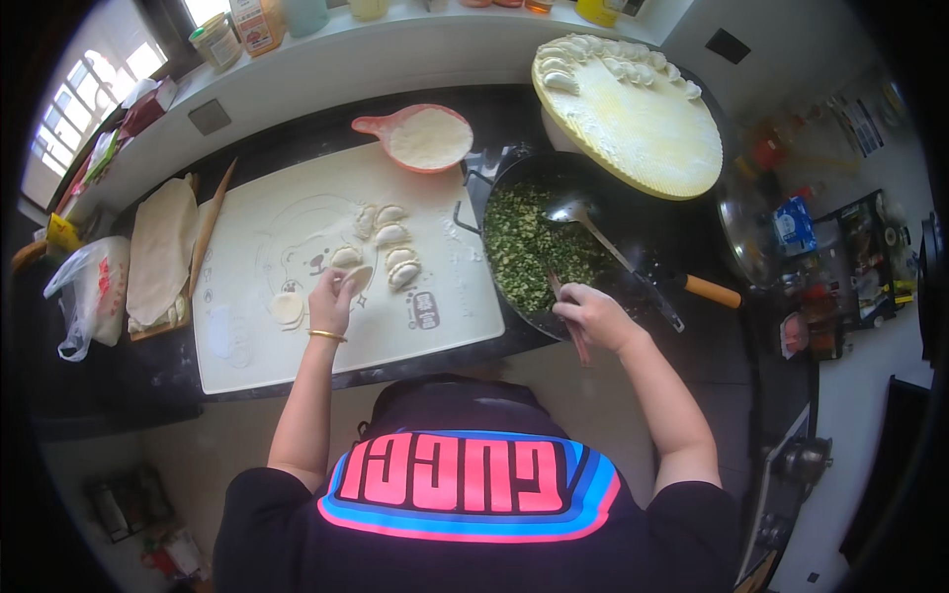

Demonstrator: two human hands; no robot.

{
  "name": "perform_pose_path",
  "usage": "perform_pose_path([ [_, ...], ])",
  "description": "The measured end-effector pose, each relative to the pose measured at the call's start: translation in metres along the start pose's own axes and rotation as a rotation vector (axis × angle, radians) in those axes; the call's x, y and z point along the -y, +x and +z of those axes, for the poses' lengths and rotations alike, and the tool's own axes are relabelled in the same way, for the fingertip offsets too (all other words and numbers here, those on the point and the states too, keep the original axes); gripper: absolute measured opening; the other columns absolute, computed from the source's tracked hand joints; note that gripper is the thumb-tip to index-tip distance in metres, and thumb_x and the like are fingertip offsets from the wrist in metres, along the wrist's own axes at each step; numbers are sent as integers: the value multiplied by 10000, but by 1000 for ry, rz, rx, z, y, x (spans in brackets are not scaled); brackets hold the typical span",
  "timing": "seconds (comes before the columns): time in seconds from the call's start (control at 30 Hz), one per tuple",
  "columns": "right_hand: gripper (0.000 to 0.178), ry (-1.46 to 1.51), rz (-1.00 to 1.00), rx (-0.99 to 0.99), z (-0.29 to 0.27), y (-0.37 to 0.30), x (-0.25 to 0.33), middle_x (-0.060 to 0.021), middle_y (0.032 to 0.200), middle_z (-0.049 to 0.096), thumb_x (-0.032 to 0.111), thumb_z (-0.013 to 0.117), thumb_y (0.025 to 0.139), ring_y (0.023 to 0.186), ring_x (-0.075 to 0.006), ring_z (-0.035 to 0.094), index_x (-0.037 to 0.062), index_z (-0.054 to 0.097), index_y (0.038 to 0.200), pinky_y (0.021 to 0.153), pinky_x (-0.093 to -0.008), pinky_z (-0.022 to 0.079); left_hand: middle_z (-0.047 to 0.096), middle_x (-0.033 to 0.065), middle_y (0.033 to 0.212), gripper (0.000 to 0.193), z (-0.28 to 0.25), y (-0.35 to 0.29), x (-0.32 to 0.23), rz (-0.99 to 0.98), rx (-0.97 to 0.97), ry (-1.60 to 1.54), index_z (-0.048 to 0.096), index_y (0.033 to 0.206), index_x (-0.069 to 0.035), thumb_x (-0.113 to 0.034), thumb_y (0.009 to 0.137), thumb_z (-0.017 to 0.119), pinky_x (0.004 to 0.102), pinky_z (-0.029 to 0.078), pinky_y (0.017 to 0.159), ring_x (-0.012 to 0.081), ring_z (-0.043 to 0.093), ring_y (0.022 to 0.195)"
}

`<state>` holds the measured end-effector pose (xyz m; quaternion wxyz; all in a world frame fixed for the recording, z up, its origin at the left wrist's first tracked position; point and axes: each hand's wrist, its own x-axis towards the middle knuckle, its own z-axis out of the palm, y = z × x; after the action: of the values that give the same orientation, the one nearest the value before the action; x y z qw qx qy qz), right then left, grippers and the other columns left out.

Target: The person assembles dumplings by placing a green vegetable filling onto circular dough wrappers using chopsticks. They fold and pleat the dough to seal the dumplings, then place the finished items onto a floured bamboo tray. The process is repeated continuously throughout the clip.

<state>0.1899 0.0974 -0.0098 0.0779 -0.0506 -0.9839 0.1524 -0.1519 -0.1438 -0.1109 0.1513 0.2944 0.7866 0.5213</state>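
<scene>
dumpling wrapper (pixel 358 278): pale, round, floured | left hand (pixel 330 299) grip pinching it | right hand (pixel 591 314) grip clenching chopsticks (pixel 567 318)

This is a home kitchen. A dark tabletop (pixel 297 148) carries a white pastry mat (pixel 326 296) dusted with flour, with folded dumplings (pixel 390 247) on it, a pink scoop of flour (pixel 425 138) and a rolling pin (pixel 211 229) beside a wooden board. A black wok (pixel 554 247) holds chopped green filling with a metal ladle (pixel 583 219) in it. A round yellow tray (pixel 633 119) bears more dumplings along its rim. Jars and bottles stand on the white ledge (pixel 326 49) by a window (pixel 79 99).
</scene>
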Motion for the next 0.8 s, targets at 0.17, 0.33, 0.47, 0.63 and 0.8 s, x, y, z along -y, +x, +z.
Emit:
perform_pose_path([
  [0.17, 123, 190, 281, -537, -12, -8, -14, -129, 816, 593, 23, 536, 742, 710, -251, 611, 14, 620, 831, 620, -307, 491, 627, 114, 989, 271, 27, 1, -31, -419, 110, -1066, 543, 1073, 30, -127, 852, 556, 327, 491, 783, 243, 613, 892],
  [0.33, 159, 837, 534, -797, -9, -3, -38, -61, 791, 631, 112, 555, 862, 675, -105, 608, -27, 598, 927, 637, -234, 502, 554, 123, 1153, 344, 60, -9, -63, -580, 350, -1789, 496, 1155, -27, -151, 841, 560, 425, 398, 970, 289, 507, 1102],
  [0.47, 118, 837, 568, -770, 2, 14, -70, -64, 784, 640, 78, 591, 834, 714, -106, 628, -18, 608, 902, 638, -213, 492, 552, 113, 1160, 334, 94, -19, -62, -570, 274, -1883, 515, 1136, -74, -210, 838, 577, 502, 360, 981, 301, 482, 1129],
  [0.63, 121, 1005, 586, -654, 5, 9, -66, -83, 793, 649, 70, 609, 825, 703, -140, 639, -32, 637, 884, 635, -226, 515, 511, 135, 1216, 385, 113, -33, -63, -666, 331, -1926, 472, 1198, -62, -288, 888, 493, 509, 357, 987, 318, 450, 1164],
  [0.8, 159, 1074, 659, -829, -10, 4, -73, -126, 870, 640, 95, 599, 839, 776, -202, 650, -46, 607, 912, 552, -255, 545, 386, 182, 1319, 476, 114, -41, -85, -620, 388, -1899, 364, 1280, -29, -303, 901, 455, 535, 324, 1000, 356, 375, 1216],
])
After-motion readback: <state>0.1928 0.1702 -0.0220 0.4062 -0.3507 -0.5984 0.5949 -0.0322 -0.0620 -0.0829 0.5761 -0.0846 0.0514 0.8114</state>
